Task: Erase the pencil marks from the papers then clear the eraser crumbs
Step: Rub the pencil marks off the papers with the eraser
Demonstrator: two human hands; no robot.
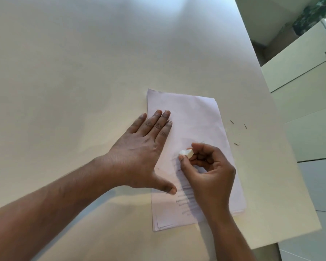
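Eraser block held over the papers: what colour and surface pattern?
The small rectangular eraser is cream-white, with fine parallel ridges on its top face; head view.

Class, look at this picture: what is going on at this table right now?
A person is erasing pencil marks from a stack of papers on a white table. The left hand lies flat on the stack's left edge and holds it down. The right hand pinches a white eraser over the top sheet. Lines of pencil writing remain lower on the page, so the erasing is not done. A few dark crumbs lie on the table to the right of the stack.
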